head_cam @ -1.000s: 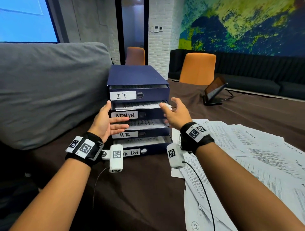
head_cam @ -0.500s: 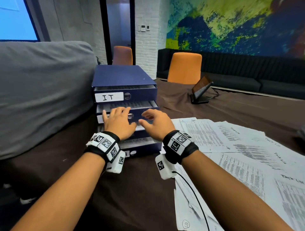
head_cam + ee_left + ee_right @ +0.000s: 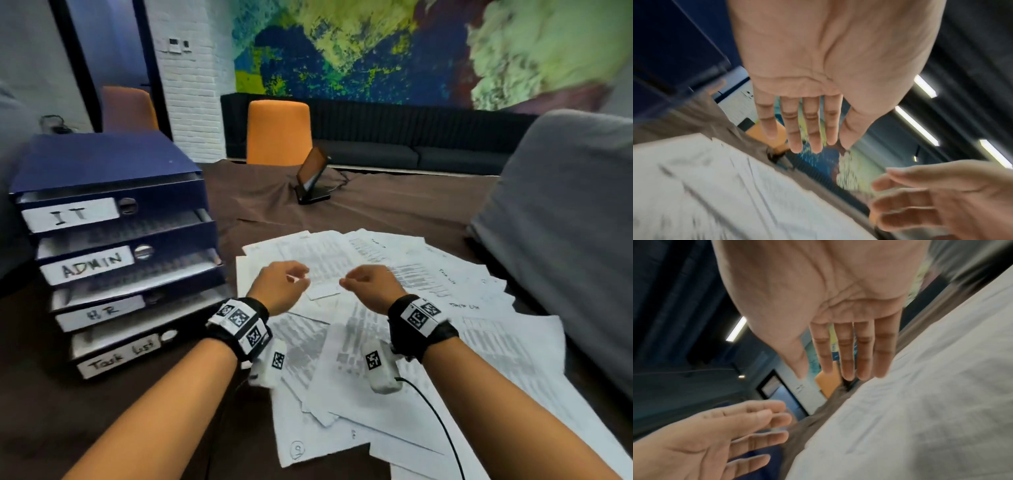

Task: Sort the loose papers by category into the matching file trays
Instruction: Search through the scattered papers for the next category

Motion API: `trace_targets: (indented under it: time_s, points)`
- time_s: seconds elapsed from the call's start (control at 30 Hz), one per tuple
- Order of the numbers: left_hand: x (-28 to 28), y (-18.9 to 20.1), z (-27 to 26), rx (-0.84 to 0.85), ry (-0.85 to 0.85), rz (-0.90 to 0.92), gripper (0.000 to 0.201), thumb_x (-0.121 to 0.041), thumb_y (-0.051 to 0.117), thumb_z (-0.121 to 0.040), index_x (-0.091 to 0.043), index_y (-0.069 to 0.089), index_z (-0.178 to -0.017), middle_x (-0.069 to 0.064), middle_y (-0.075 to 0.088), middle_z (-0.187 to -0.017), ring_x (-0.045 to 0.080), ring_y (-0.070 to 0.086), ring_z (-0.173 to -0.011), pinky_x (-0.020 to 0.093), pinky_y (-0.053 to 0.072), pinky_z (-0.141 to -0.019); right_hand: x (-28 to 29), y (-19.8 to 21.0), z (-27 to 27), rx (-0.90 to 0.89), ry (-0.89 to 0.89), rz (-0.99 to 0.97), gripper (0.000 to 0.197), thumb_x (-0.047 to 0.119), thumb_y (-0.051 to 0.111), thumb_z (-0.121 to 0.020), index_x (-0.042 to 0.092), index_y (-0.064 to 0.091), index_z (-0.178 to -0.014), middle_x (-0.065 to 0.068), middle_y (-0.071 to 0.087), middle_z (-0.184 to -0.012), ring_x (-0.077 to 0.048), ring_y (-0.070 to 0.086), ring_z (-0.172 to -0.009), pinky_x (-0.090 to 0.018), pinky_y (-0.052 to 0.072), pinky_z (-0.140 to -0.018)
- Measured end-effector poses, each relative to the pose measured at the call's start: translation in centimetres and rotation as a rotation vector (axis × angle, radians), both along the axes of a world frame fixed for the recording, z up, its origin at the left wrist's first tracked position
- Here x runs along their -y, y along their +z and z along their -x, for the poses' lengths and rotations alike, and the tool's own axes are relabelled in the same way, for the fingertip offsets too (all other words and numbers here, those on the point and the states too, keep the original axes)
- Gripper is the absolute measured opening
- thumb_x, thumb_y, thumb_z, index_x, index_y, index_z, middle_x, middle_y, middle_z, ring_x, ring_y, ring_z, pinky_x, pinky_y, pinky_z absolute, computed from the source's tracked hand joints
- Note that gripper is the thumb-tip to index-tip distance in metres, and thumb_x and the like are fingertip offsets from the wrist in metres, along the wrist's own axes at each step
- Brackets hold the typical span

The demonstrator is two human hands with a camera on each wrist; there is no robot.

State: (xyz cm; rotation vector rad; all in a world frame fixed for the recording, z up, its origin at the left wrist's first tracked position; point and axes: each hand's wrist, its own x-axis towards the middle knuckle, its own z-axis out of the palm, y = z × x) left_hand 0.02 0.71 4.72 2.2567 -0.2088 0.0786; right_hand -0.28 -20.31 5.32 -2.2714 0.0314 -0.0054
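Note:
A dark blue stack of file trays (image 3: 113, 240) stands at the left of the table, labelled IT, ADMIN, HR and Task List from top to bottom, with sheets in the trays. Loose printed papers (image 3: 394, 342) lie spread over the table's middle and right. My left hand (image 3: 281, 284) and right hand (image 3: 368, 286) hover side by side just above the papers, empty. Both wrist views show straight, relaxed fingers (image 3: 795, 129) (image 3: 846, 356) holding nothing, with the papers (image 3: 715, 194) (image 3: 920, 418) below them.
A brown cloth (image 3: 376, 205) covers the table. A tablet on a stand (image 3: 311, 178) sits at the far middle. Grey cushions (image 3: 565, 240) flank the right side. Orange chairs (image 3: 277, 132) stand behind the table.
Both hands left the front of the ADMIN tray and moved right and down over the loose papers. The head view swung right with them.

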Motion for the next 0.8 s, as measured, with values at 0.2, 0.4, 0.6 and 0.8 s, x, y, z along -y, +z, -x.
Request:
trace_targets:
  time_s: [0.2, 0.4, 0.6, 0.8]
  points:
    - [7.0, -3.8, -4.2, -0.300, -0.140, -0.332, 0.059, -0.042, 0.059, -0.095, -0.033, 0.040, -0.150, 0.002, 0.014, -0.167, 0.028, 0.012, -0.153, 0.047, 0.017, -0.123, 7.2, -2.4, 2.9, -0.299, -0.032, 0.224, 0.045, 0.044, 0.067, -0.090, 0.014, 0.066, -0.124, -0.004, 0.064, -0.128, -0.020, 0.062, -0.110, -0.025, 0.045, -0.088]
    - [8.8, -5.8, -4.9, -0.306, -0.104, -0.765, 0.067, -0.048, 0.054, -0.093, -0.025, 0.034, -0.152, 0.010, 0.033, -0.154, 0.036, 0.029, -0.143, 0.052, 0.028, -0.116, 8.2, -4.0, 4.0, -0.347, -0.017, 0.296, 0.058, 0.056, 0.065, -0.087, 0.023, 0.059, -0.134, -0.003, 0.056, -0.142, -0.021, 0.056, -0.125, -0.033, 0.044, -0.104]
    - [8.1, -5.2, -4.5, -0.203, -0.040, -0.684, 0.032, -0.029, 0.064, -0.091, -0.017, 0.068, -0.121, 0.010, 0.060, -0.130, 0.032, 0.057, -0.119, 0.040, 0.047, -0.101, 8.1, -4.1, 4.5, -0.311, -0.024, 0.346, 0.056, 0.057, 0.063, -0.088, 0.026, 0.057, -0.134, 0.000, 0.058, -0.137, -0.020, 0.059, -0.119, -0.034, 0.046, -0.102]
    - [7.5, -3.9, -3.6, -0.218, -0.069, -0.645, 0.033, -0.042, 0.075, -0.085, -0.019, 0.076, -0.109, 0.003, 0.073, -0.111, 0.025, 0.067, -0.101, 0.031, 0.055, -0.088, 8.6, -4.3, 3.9, -0.290, -0.125, 0.228, 0.045, 0.053, 0.069, -0.085, 0.026, 0.064, -0.120, 0.004, 0.063, -0.122, -0.018, 0.064, -0.105, -0.032, 0.052, -0.092]
